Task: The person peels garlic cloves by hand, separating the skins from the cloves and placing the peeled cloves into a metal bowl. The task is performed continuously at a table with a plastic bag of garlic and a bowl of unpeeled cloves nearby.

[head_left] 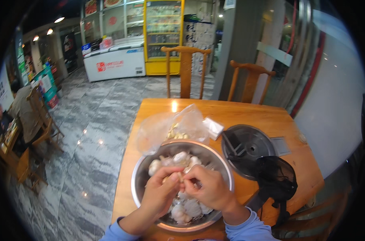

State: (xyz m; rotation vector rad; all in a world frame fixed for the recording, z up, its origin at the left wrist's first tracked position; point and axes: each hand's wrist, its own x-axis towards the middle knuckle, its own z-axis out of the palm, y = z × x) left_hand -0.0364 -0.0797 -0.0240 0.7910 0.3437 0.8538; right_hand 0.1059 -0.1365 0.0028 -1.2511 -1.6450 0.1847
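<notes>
Grey marbled floor point(98, 140) beyond our wooden table point(230, 108), on which a wide metal bowl point(141, 176) holds whitish garlic bulbs point(192, 208). Above the bowl we have our left hand point(163, 189) and right hand point(208, 186) close together, fingertips of both pinching a small pale piece point(180, 176), mostly hidden. By the far rim we note peeled cloves point(179, 135) in a clear plastic bag point(191, 116); rightward, a round black disc point(263, 146).

garlic point(192, 208) partly behind hands point(209, 188), sleeves point(248, 230) cut off
</notes>
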